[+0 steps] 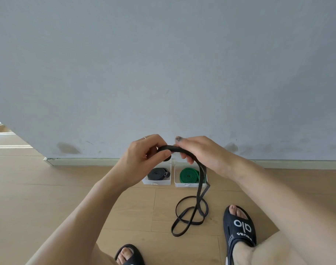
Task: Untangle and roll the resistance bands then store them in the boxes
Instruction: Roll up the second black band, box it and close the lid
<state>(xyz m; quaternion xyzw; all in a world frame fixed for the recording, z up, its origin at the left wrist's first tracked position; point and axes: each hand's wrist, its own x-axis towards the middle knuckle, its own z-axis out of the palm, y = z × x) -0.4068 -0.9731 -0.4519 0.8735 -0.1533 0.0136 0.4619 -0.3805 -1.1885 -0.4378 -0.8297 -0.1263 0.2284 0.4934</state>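
A long black resistance band hangs from my hands and trails in loose loops on the wooden floor. My left hand pinches the rolled start of the band between thumb and fingers. My right hand grips the band just beside it, fingers curled over the strap. Below my hands stand two white boxes against the wall. The left box holds a rolled dark grey band. The right box holds a rolled green band.
A grey wall with a skirting board runs right behind the boxes. My feet in black slides rest on the floor at the bottom right and bottom centre, close to the band's loops. Bare wooden floor stretches to the left.
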